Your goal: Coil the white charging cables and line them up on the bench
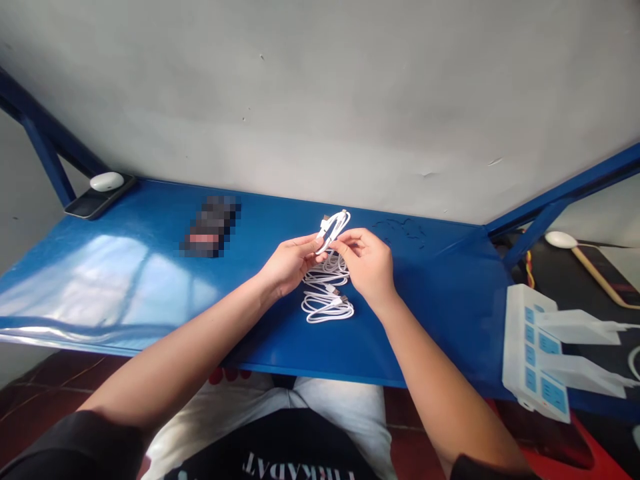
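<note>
A coiled white USB cable (339, 225) is held up over the middle of the blue table, its plugs at the upper end and a thin dark band around the bundle. My left hand (295, 263) grips its lower left side between thumb and fingers. My right hand (367, 260) has thumb and forefinger pinched at the lower right of the same coil. Below both hands, more coiled white cables (327, 310) lie on the table in a row toward me, partly hidden by the hands.
A pixelated dark object (210, 227) lies left of the hands. At the back left corner, a white rounded item (107, 181) rests on a black tray (90, 203). A white power strip (535, 353) with plugged-in adapters stands at the right edge. The grey wall (320, 133) rises behind the table (425, 320).
</note>
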Motion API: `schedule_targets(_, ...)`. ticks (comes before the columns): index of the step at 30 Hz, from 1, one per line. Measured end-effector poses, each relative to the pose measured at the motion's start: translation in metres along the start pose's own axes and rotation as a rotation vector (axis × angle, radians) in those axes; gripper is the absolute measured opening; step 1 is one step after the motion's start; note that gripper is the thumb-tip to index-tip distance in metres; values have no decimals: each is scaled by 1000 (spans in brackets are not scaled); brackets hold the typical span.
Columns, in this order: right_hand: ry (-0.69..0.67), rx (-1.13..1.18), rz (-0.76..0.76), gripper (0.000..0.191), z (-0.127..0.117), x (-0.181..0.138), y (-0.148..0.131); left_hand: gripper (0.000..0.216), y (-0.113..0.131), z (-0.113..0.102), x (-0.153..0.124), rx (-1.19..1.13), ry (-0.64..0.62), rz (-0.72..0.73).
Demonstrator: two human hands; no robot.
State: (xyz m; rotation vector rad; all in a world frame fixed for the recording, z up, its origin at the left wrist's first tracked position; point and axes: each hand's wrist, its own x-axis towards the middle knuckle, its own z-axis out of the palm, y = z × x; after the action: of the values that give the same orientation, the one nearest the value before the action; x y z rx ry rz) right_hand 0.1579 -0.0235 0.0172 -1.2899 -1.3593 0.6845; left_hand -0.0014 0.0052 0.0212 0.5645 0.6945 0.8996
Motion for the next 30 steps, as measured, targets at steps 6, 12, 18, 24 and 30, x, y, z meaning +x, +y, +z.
schedule_targets(6, 9, 64, 29, 28, -5, 4, 5, 15, 0, -1, -2, 56, -75, 7)
schedule_targets(12, 13, 130, -21, 45, -9, 3, 9, 18, 2, -2, -3, 103, -144, -3)
schedule_targets(18, -18, 122, 116, 52, -12, 8, 8, 24, -1, -5, -1, 234, -148, 63)
schedule_targets(24, -57, 140, 295, 50, -15, 10, 1, 34, -4, -7, 0, 315, -131, 150)
schedule_targets(30, -188, 251, 303, 43, -14, 10, 6, 40, -6, -7, 2, 360, -195, 179)
